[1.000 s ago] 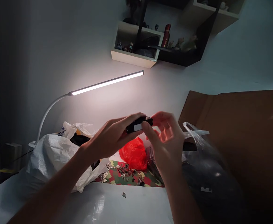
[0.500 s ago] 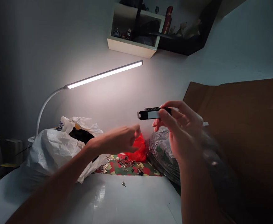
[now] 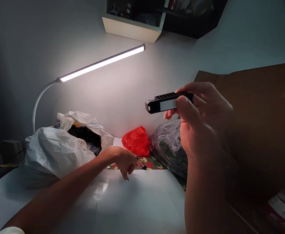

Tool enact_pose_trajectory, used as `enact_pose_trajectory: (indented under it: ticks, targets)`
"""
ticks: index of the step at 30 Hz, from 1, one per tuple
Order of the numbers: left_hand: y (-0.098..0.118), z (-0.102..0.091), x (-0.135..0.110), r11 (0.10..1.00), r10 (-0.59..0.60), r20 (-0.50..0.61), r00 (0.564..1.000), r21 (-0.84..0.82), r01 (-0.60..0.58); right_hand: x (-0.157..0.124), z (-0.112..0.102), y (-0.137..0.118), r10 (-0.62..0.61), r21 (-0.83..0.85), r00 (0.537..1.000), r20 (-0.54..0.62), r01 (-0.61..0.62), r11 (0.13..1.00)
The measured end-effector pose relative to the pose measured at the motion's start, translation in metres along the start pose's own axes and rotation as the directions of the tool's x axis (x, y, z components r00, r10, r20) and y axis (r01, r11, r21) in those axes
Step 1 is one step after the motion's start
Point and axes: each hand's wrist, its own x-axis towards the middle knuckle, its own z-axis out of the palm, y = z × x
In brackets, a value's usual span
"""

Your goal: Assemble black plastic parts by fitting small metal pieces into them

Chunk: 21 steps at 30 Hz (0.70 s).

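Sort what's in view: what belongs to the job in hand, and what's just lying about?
Apparently in use:
black object, in right hand
small part, at left hand

Seemingly just lying about:
white bag
red bag
see-through bag
cardboard
camouflage cloth

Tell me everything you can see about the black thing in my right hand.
The black object is a slim block, seemingly plastic, with a pale panel on its near side, ridges along its top and a small opening near its free end. It is held up in the air, nearly level, free end slightly lower, gripped by the right hand, which covers part of its other end.
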Motion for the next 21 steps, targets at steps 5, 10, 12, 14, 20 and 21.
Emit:
enact_pose_trajectory:
  ticks: [5, 10, 12, 14, 20, 21]
  targets:
    - [-0.006, 0.008, 0.012, 1.0, -0.023, -0.007, 1.0, 0.02, 0.023, -0.002, -0.001, -0.003, 0.012, -0.076, 1.0, -0.004, -0.012, 0.997]
    - [-0.012, 0.013, 0.02, 0.999, 0.014, 0.046, 0.999, -0.044, -0.012, -0.002, -0.001, -0.002, -0.01, -0.03, 0.999, 0.033, 0.011, 1.0]
    - [-0.014, 0.014, 0.023, 0.997, 0.024, 0.064, 0.998, -0.076, -0.019, -0.001, -0.001, -0.001, -0.026, -0.004, 0.999, 0.046, 0.026, 1.0]
    - [-0.016, 0.014, 0.025, 0.994, 0.027, 0.09, 0.996, -0.109, -0.017, 0.0, -0.001, -0.001, -0.036, -0.005, 0.998, 0.044, 0.036, 0.999]
    - [-0.019, 0.012, 0.025, 0.993, 0.029, 0.094, 0.995, -0.116, -0.018, 0.0, 0.0, 0.002, -0.054, -0.041, 0.998, 0.036, 0.055, 0.998]
    - [-0.019, 0.012, 0.024, 0.995, 0.026, 0.082, 0.996, -0.102, -0.017, 0.0, -0.001, 0.002, -0.054, -0.041, 0.998, 0.038, 0.056, 0.998]
